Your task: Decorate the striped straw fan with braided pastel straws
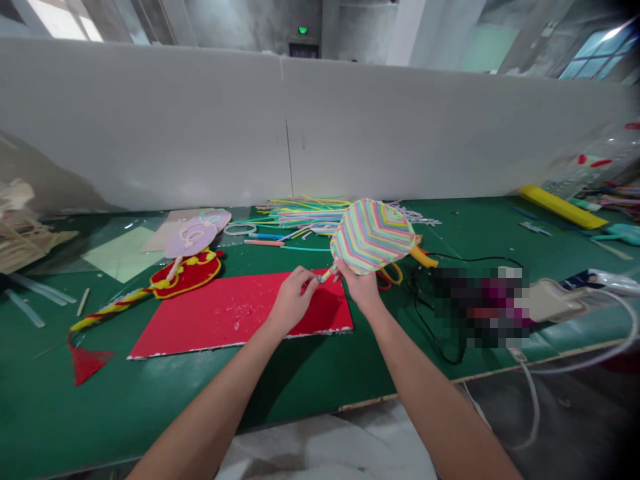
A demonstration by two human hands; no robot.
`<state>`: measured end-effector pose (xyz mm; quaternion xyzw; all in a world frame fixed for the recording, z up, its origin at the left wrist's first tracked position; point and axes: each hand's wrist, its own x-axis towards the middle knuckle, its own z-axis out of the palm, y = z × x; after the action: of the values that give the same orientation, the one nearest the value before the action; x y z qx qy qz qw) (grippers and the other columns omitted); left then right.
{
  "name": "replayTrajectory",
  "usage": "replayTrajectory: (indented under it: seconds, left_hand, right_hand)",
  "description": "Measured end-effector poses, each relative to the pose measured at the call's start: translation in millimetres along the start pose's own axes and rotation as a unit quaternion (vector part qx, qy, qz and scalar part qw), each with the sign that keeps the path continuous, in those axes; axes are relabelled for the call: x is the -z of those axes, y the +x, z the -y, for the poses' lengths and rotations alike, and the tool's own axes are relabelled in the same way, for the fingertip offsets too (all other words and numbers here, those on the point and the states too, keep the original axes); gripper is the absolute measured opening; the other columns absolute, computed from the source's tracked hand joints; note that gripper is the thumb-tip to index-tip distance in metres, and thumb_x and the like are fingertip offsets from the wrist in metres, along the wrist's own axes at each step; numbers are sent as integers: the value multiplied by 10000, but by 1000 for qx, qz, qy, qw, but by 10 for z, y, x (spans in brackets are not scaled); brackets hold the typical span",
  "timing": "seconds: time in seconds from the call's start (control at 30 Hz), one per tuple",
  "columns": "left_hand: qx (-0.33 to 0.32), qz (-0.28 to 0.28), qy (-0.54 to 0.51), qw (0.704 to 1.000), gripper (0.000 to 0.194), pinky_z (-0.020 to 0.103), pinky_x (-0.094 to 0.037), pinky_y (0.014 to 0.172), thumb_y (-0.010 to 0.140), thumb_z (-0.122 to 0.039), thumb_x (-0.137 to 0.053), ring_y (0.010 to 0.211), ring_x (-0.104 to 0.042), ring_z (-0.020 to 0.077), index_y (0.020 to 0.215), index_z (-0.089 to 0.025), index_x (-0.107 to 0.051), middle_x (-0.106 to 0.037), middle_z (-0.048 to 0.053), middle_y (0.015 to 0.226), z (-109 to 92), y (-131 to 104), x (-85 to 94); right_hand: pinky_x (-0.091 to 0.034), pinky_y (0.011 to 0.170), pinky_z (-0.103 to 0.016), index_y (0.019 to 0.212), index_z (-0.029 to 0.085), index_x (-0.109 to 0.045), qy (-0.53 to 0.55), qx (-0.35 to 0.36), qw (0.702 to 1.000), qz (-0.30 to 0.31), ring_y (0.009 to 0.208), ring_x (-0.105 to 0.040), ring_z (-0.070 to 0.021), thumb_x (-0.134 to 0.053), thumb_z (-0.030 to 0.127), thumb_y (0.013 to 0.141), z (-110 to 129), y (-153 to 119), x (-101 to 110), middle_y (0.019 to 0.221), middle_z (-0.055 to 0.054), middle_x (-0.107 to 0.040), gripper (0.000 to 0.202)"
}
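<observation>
**Striped fan held up by its handle over the red sheet**

Just right of the frame's centre, the right hand point(361, 285) has its grip clenched around the base of a striped paper fan point(373, 236), where the round face meets the short handle. The face is tilted up and away toward the upper right, which keeps the pastel chevron stripes clear of the table point(310, 380) and leaves the handle end pointing left. There the left hand point(293, 300) pinches the handle's tip between fingertips, a fine hold suited to a thin, small part. Both hands hover above a red sheet point(230, 317) at centre frame, flecked with pale scraps, so it seems to serve as a work mat. Behind the fan, at upper centre, lies a heap of coloured strips point(300, 217), within reach. A red and yellow fan point(186, 273) with a tassel lies flat to the left, apart from the hands.
</observation>
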<state>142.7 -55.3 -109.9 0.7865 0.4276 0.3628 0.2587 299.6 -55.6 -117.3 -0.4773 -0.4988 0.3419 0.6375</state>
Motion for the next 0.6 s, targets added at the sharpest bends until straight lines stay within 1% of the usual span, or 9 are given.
replayTrajectory:
  seconds: [0.13, 0.2, 0.27, 0.33, 0.4, 0.47, 0.53, 0.6]
  left_hand:
    - [51, 5, -67, 996, 262, 247, -366, 677, 843, -284, -379, 687, -467, 130, 631, -170, -486, -451, -9, 674, 35, 38, 21]
    - [91, 28, -124, 988, 275, 244, -363, 672, 825, -312, -402, 656, -458, 123, 604, -167, -475, -444, -21, 625, 56, 54, 36]
    - [137, 58, -196, 969, 283, 241, -367, 669, 799, -358, -447, 630, -458, 116, 602, -159, -494, -463, -26, 593, 78, 64, 53]
    - [185, 76, -273, 941, 292, 238, -377, 657, 748, -410, -522, 608, -467, 108, 615, -150, -521, -501, -26, 589, 100, 66, 66]
    - [233, 82, -345, 905, 291, 229, -389, 653, 681, -425, -609, 617, -489, 102, 645, -143, -549, -549, -18, 628, 118, 63, 72]
    - [276, 89, -404, 867, 268, 216, -400, 660, 643, -384, -667, 649, -515, 95, 689, -138, -573, -592, -2, 696, 131, 53, 74]
    - [307, 96, -450, 833, 218, 204, -408, 671, 651, -316, -683, 678, -532, 88, 723, -135, -586, -610, 12, 744, 139, 38, 77]
    - [326, 99, -492, 801, 169, 198, -416, 675, 670, -260, -680, 676, -537, 77, 734, -135, -587, -606, 13, 748, 144, 17, 83]
  right_hand:
    - [-505, 570, -284, 571, 180, -598, 1, -1, 1000, 4, 477, -560, -133, -603, 369, 717, 13, 0, 9, 519, 4, -606, 238]
    - [-506, 566, -284, 580, 182, -605, 2, -4, 1000, 6, 482, -561, -133, -607, 364, 713, 26, -3, 12, 533, 4, -611, 225]
    - [-511, 571, -290, 578, 185, -611, 4, -7, 1000, 9, 488, -565, -137, -611, 360, 710, 42, -7, 13, 536, 3, -614, 219]
    - [-517, 577, -299, 569, 188, -613, 4, -12, 1000, 12, 490, -569, -142, -616, 358, 706, 57, -12, 11, 532, 3, -615, 218]
    - [-521, 580, -302, 560, 190, -611, 9, -17, 1000, 14, 491, -571, -144, -624, 357, 699, 62, -13, 8, 529, 3, -616, 217]
    - [-523, 579, -299, 558, 189, -612, 21, -23, 999, 16, 500, -575, -144, -632, 356, 692, 52, -11, 5, 538, 3, -621, 215]
    - [-524, 571, -296, 569, 186, -616, 46, -28, 998, 20, 506, -574, -144, -639, 358, 686, 28, -5, 0, 544, 4, -623, 210]
    - [-524, 552, -297, 591, 182, -621, 79, -35, 996, 22, 502, -568, -143, -647, 364, 677, 4, 3, -4, 541, 7, -619, 203]
